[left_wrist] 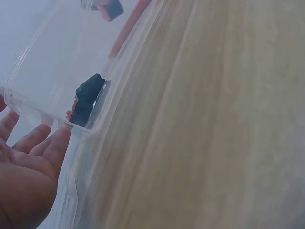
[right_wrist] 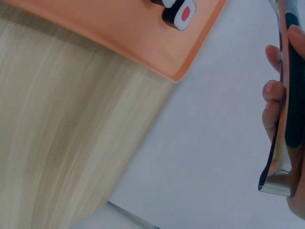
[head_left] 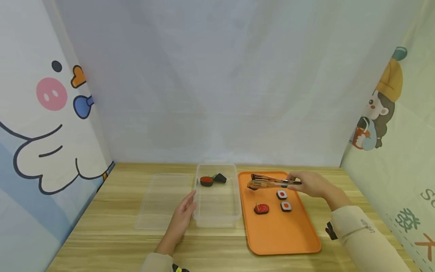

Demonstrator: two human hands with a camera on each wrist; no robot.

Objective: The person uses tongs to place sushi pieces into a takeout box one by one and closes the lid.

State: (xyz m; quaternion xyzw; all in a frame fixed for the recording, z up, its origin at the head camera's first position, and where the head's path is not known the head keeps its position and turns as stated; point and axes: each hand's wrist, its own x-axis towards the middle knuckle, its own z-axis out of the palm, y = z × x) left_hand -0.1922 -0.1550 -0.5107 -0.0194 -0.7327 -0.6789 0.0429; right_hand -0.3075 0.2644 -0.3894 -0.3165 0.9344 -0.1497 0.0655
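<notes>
in the head view, a clear container [head_left: 217, 204] is set on the wooden table [head_left: 102, 223], its near left side touched by the left hand [head_left: 181, 219], whose fingers are loosely extended. at the container's far end, 2 pieces are seen close together: a red-topped piece [head_left: 206, 181] and a dark wedge [head_left: 220, 178]. to the left, a clear lid [head_left: 161, 206] is laid flat. to the right, an orange tray [head_left: 282, 238] is placed. tongs [head_left: 273, 182] are gripped by the right hand [head_left: 312, 185] over the tray's far part, their tips at a dark piece [head_left: 253, 186]; whether it is pinched cannot be told. nearer on the tray, a roll with a red centre [head_left: 281, 194], a roll with an orange centre [head_left: 286, 206] and a 2nd red-topped piece [head_left: 261, 209] are laid.

in the left wrist view, the container's outside is touched by the left hand's outstretched fingers; 2 dark shapes are seen through the clear plastic.

in the right wrist view, the tongs' dark-gripped handle is enclosed by curled fingers, and the roll with a red centre is seen near the tray's rim.
</notes>
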